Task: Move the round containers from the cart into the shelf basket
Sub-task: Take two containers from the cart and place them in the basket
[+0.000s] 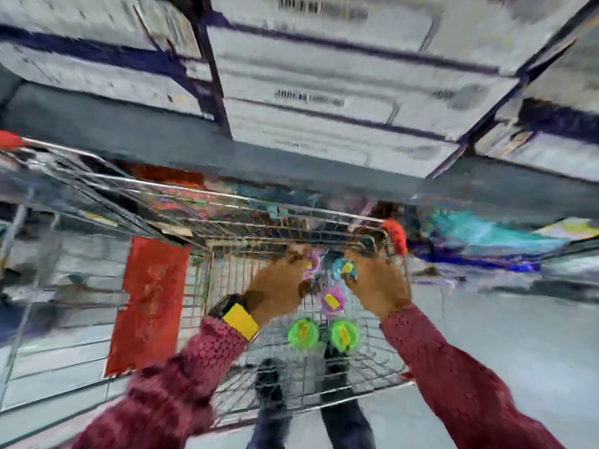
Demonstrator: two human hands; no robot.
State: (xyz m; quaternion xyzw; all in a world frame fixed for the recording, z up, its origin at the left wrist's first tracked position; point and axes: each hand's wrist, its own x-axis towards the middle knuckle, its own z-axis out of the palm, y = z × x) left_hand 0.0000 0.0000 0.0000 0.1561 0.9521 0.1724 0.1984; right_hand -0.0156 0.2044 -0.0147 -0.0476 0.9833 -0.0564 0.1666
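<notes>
The frame is heavily blurred. A wire cart stands below me with round containers in it: two green ones side by side and a pink one just above them. My left hand, with a yellow-banded watch on the wrist, is closed on a pink round container. My right hand is closed on a blue round container. Both hands are inside the cart, over the other containers. The wire shelf basket lies to the upper left.
Above are stacked white cartons on blue shelving. A red panel hangs beside the cart on the left. My two feet show through the cart's floor. Grey floor spreads to the right, with coloured goods at the far right.
</notes>
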